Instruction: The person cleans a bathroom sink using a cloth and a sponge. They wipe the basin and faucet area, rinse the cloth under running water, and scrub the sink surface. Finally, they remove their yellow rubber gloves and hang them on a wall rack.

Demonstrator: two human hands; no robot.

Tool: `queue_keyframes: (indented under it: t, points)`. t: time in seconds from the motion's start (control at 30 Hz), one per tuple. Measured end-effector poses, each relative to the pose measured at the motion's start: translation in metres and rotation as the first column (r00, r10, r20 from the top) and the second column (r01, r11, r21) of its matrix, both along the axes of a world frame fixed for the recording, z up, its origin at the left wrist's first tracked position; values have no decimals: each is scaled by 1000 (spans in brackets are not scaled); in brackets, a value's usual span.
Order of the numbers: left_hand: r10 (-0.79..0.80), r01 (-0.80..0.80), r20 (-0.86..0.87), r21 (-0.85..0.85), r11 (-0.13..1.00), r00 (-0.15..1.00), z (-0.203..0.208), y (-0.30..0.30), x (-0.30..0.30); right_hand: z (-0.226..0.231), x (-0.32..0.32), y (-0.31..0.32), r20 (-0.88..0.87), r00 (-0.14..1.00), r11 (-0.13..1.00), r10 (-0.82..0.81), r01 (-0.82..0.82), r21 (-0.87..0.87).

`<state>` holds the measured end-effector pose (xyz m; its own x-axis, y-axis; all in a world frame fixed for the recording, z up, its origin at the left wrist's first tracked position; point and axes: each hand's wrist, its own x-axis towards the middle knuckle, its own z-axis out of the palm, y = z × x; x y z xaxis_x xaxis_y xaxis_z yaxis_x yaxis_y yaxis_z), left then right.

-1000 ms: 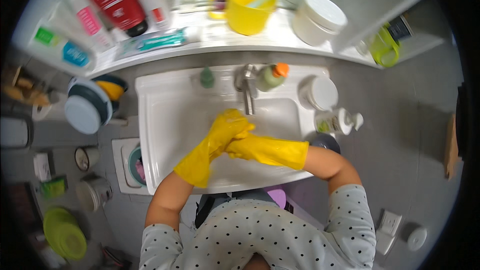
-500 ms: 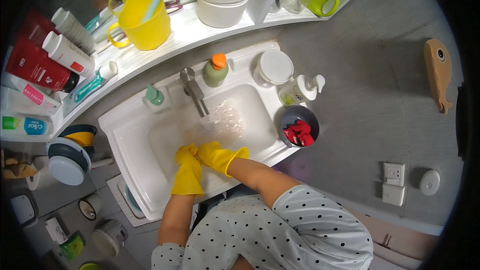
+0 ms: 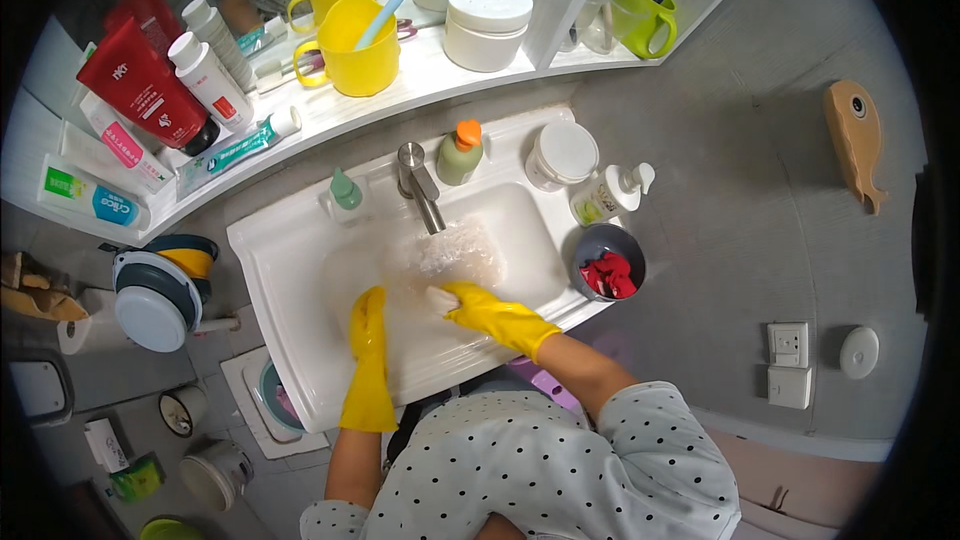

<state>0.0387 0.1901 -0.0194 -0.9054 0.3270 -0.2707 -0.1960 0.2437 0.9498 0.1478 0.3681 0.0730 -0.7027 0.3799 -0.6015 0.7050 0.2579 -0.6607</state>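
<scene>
Both my hands wear yellow rubber gloves over a white sink (image 3: 275, 335) with cloudy water in it. My right hand (image 3: 490, 312) is closed on a small white, soft-looking piece (image 3: 440, 300), perhaps cloth, just below the bubbling stream. To its left, my left hand (image 3: 368, 320) is seen edge-on, fingers stretched toward the far side, with nothing visible in it. The metal faucet (image 3: 416, 180) is running, and water churns under its spout. On the right rim stands a dark grey pot (image 3: 592, 238) with red cloth (image 3: 608, 276) inside.
Along the sink's back and right rim stand a green pump bottle (image 3: 345, 190), an orange-topped bottle (image 3: 460, 158), a white tub (image 3: 562, 155) and a white pump bottle (image 3: 606, 196). Above hangs a shelf with a yellow cup (image 3: 360, 58) and tubes. Folded basins (image 3: 155, 315) hang left.
My hands were together near the front of the basin; now they are apart. The right has moved right and shows a white piece in its fingers. The whole view has shifted slightly.
</scene>
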Motion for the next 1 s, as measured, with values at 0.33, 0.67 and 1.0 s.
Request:
queue_keyframes:
  t: [0.33, 0.67, 1.0]
  points:
    - [71, -98, 123, 229, 968, 990, -22, -117, 0, 36, 153, 168, -180, 957, 791, -228, 290, 539]
    - [342, -327, -93, 144, 934, 935, 15, -132, 0, 48, 122, 107, -229, 891, 828, -392, 450, 335]
    - [-133, 162, -362, 53, 985, 923, 25, -40, -10, 33, 50, 9, -231, 972, 999, 30, -36, -21]
